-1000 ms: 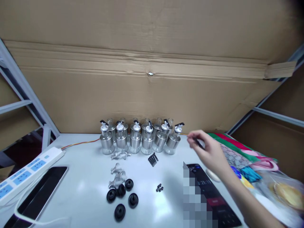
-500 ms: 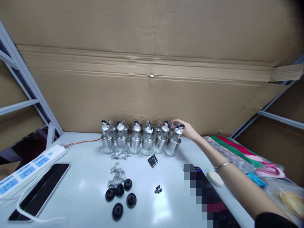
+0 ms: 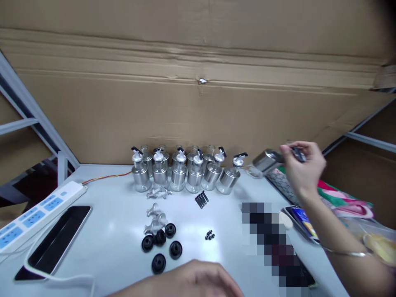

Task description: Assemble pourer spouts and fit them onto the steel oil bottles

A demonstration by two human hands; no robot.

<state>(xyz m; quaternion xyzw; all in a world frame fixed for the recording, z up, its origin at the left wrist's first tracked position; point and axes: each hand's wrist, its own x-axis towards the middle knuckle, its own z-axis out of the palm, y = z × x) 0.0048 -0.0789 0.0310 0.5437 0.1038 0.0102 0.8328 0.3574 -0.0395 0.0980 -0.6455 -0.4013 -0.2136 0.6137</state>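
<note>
My right hand (image 3: 305, 169) is closed around the neck end of a glass bottle with a steel band (image 3: 266, 161), raised at the right. The bottle lies tilted, its clear base pointing left and down. A dark piece (image 3: 298, 154) shows by the fingers; what it is I cannot make out. At the bottom edge, my left hand (image 3: 201, 278) hovers over the table, fingers loosely stretched and partly cut off by the frame. Near it are several round black parts (image 3: 159, 263) and several tiny black pieces (image 3: 210, 235).
Banded bottles with white-and-black spouts (image 3: 178, 175) stand in a row, others behind. Clear plastic parts (image 3: 155, 222) and black strips (image 3: 202, 199) lie before them. A power strip (image 3: 40, 216) and tablet (image 3: 55, 241) sit left; a phone (image 3: 301, 222) sits right.
My right hand has taken a bottle from the right end of the back row and brought it up and to the right. My left hand has come into view at the bottom.
</note>
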